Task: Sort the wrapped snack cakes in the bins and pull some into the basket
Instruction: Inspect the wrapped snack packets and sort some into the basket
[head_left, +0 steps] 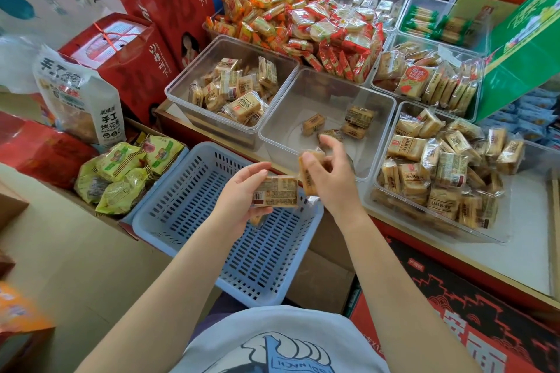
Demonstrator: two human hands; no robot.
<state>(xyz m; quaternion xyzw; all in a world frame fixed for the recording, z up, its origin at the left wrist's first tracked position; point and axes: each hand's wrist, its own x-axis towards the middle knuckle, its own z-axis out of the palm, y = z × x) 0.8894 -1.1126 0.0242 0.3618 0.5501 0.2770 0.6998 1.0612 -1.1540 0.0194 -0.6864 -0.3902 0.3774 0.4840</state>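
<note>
My left hand (239, 194) holds a tan wrapped snack cake (277, 191) flat, fingers curled round it, over the pale blue slotted plastic basket (181, 206). My right hand (328, 172) pinches a second wrapped cake (307, 174) upright just beside it. At 12 o'clock, the clear plastic bin (303, 94) holds 4 or so cakes.

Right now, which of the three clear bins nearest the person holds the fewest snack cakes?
The middle bin, beside the right hand: only a few cakes on its bare floor, while its neighbours are far fuller.
</note>
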